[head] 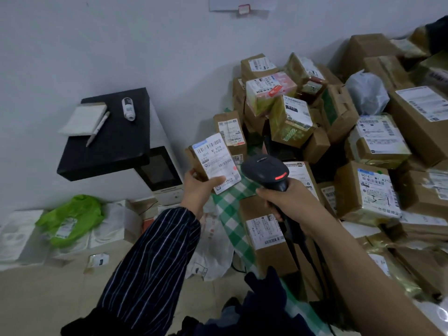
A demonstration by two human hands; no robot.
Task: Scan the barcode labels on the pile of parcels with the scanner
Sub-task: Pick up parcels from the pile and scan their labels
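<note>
My left hand [197, 190] grips a small cardboard parcel [213, 161] from below, its white barcode label tilted up toward me. My right hand [288, 202] holds the black scanner [266, 172] by its handle, just right of the parcel, with a red light glowing on its head and its cable running down under my forearm. The pile of parcels [351, 132], brown boxes with white labels, fills the right half of the view on a green checked cloth [232, 214].
A black-topped white cabinet [109, 141] stands at the left against the wall, carrying a notepad [83, 120], a pen [98, 129] and a small bottle [128, 109]. Bags, one bright green [70, 219], and white boxes lie on the floor below it. Dark clothing sits at the bottom.
</note>
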